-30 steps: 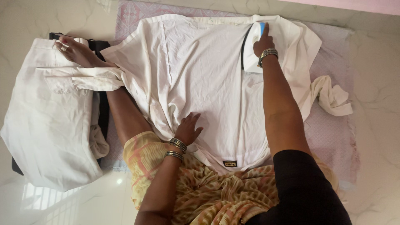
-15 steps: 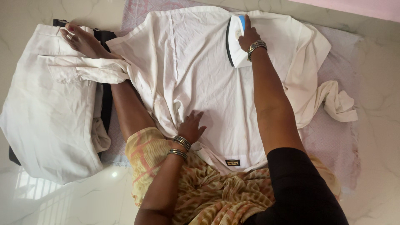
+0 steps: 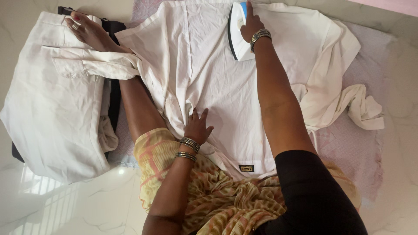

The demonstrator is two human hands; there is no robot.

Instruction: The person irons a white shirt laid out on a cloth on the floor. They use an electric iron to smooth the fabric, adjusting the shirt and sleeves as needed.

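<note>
A white shirt [image 3: 217,82] lies spread on a pale pink cloth [image 3: 348,148] on the floor. My right hand [image 3: 251,24] grips a white and blue clothes iron [image 3: 237,32] that rests on the far part of the shirt. My left hand [image 3: 197,127] lies flat on the near part of the shirt, fingers spread, pressing the cloth down. Both wrists carry metal bangles. My leg and foot [image 3: 89,32] stretch out to the left under a shirt sleeve.
A folded white garment [image 3: 48,109] lies on dark clothes at the left. One crumpled shirt sleeve [image 3: 363,109] trails off at the right. Pale marble floor [image 3: 392,65] surrounds the cloth. My patterned yellow dress [image 3: 209,191] covers my lap.
My right hand has slid the iron leftward across the far part of the shirt. My left hand has stayed pressed on the near part of the shirt.
</note>
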